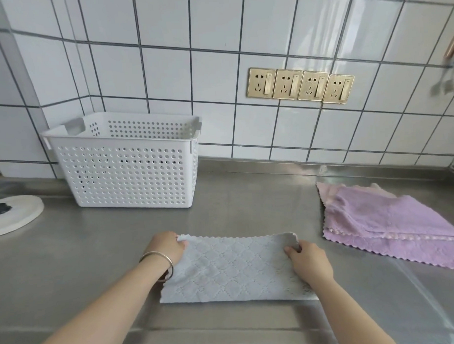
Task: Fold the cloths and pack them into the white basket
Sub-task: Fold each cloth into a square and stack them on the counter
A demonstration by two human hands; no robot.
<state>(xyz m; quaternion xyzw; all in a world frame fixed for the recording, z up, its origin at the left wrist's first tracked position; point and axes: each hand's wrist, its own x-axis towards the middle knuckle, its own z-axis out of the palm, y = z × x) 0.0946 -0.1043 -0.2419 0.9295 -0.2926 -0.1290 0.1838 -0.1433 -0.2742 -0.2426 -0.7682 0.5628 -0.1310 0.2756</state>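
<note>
We are in a home kitchen. Beyond our fingertips [180, 238] a stainless steel counter [247, 204] meets a white tiled wall [165, 71] with dark grout, and above them, slightly right, sits a row of four gold sockets [300, 85]. Far right of our fingers, utensils [446, 83] hang blurred.

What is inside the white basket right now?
Through the white basket holes and open top, no cloth shows; its floor is hidden. The grey cloth and purple cloths lie on the counter.
</note>
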